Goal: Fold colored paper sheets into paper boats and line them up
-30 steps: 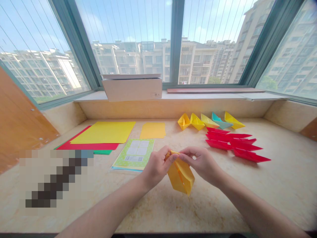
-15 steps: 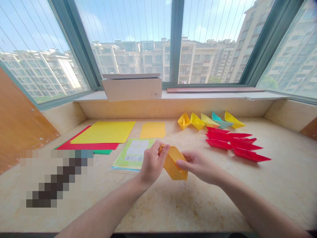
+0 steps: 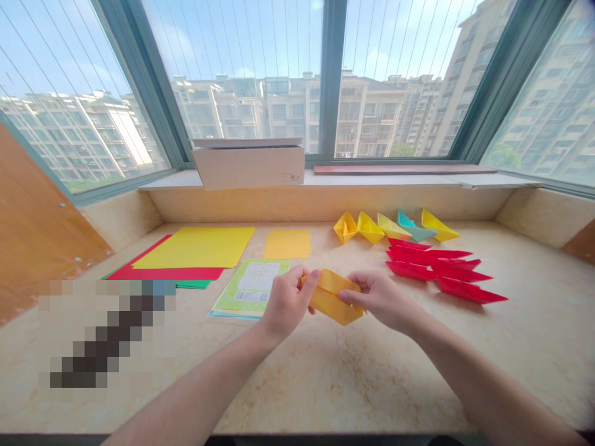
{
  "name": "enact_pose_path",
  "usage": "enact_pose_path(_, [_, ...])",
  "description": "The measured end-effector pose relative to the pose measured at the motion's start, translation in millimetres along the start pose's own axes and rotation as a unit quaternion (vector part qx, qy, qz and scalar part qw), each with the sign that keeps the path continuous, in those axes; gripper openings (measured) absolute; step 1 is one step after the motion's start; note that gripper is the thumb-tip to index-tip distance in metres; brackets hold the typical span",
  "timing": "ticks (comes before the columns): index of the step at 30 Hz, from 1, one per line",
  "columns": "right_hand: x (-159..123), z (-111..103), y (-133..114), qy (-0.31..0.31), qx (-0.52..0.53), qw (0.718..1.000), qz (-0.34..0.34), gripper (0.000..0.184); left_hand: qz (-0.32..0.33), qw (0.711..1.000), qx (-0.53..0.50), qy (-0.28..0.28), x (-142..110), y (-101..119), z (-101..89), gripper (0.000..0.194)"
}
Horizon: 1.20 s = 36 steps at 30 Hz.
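Between my two hands is a piece of folded orange-yellow paper (image 3: 335, 300), held just above the stone counter. My left hand (image 3: 289, 298) pinches its left end, thumb on top. My right hand (image 3: 374, 297) grips its right side, with the thumb lying on the near layer and the other fingers partly hidden behind. A gap shows between the paper's layers. Beyond the right hand lie several red folded paper boats (image 3: 458, 272). Farther back stands a row of yellow and blue paper boats (image 3: 370, 227).
Left on the counter (image 3: 297, 384) are a yellow sheet (image 3: 195, 248) over red sheets (image 3: 162, 274), orange square paper (image 3: 287, 243) and a green paper packet (image 3: 244, 291). A white box (image 3: 248, 166) stands on the sill. The lower left is pixelated.
The folded paper has tilted up and turned in my hands, its lower corner swinging up and to the right. My right hand has shifted slightly right.
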State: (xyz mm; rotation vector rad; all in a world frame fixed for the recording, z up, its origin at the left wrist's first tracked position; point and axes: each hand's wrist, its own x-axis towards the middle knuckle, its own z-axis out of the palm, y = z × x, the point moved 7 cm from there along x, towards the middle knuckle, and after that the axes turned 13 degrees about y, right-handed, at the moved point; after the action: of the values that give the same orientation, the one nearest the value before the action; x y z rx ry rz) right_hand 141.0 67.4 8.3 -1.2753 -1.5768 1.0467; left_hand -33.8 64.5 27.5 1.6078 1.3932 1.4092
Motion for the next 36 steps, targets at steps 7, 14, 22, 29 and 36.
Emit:
enact_pose_path(7, [11, -18, -3, 0.065, 0.043, 0.996, -0.038, 0.035, -0.014, 0.999, -0.007, -0.042, -1, -2, 6.5, 0.034])
enact_pose_path(14, [9, -14, -2, 0.057, -0.006, 0.996, -0.063, 0.029, 0.058, 0.996, 0.022, -0.058, -5, 8, 7.8, 0.03])
enact_pose_path(22, [6, -13, -9, 0.07, 0.064, 0.994, -0.058, 0.04, -0.056, 0.993, -0.048, -0.091, -5, -5, 14.4, 0.044])
enact_pose_path(29, [5, -21, -13, 0.124, 0.103, 0.984, -0.08, 0.038, -0.073, 0.99, -0.063, -0.105, -5, -4, 15.6, 0.042])
enact_pose_path(36, [5, -23, -14, 0.134, 0.105, 0.983, -0.07, 0.041, -0.053, 0.988, -0.086, -0.113, -6, 1, 16.3, 0.039])
